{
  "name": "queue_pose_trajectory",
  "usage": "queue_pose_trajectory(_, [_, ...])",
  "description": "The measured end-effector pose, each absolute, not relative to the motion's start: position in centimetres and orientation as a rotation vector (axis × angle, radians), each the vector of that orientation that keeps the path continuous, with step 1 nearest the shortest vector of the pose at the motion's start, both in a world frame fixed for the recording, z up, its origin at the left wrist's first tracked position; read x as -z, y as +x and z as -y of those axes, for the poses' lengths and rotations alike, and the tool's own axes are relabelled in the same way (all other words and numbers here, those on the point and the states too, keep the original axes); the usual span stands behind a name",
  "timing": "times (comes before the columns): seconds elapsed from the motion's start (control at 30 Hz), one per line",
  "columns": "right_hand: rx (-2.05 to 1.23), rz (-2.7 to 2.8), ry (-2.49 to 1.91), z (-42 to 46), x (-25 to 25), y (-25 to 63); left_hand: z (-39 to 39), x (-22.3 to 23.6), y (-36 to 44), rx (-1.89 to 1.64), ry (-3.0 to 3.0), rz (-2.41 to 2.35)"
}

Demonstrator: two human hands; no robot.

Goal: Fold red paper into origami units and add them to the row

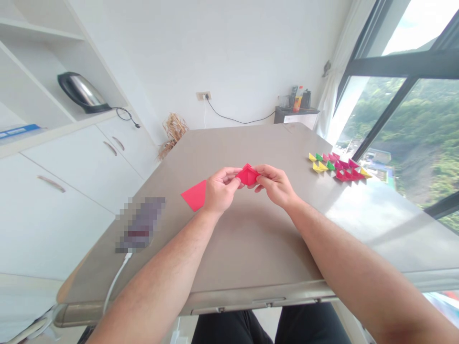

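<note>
A small folded red paper piece (247,175) is held just above the grey table (251,239), between both hands. My left hand (219,190) pinches its left side with thumb and fingers. My right hand (274,185) pinches its right side. A flat red paper sheet (194,196) lies on the table just left of my left hand, partly hidden by it.
Several small folded paper boats (339,167) in yellow, green, pink and red sit in a cluster at the table's right side near the window. A blurred-out flat device (141,224) with a white cable lies at the left. White cabinets and a kettle (81,92) stand to the left.
</note>
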State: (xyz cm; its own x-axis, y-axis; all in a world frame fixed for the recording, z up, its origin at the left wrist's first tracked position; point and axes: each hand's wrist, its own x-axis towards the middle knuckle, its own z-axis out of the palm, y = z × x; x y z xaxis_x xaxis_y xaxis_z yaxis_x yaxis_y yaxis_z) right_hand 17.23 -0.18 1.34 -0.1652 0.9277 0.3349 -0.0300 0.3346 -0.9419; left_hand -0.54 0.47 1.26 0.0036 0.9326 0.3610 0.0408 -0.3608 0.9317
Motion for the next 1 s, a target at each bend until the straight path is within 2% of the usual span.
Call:
queue_pose_trajectory(0.57, [-1.019,1.522,-0.888,0.15,-1.12,17.49,-0.50,-1.34,-0.56,-1.445,1.474,-1.038])
queue_pose_trajectory(1.0, [-1.170,1.422,-0.871,0.65,-1.38,17.13,-0.10,-1.75,0.25,-1.536,1.226,-1.092])
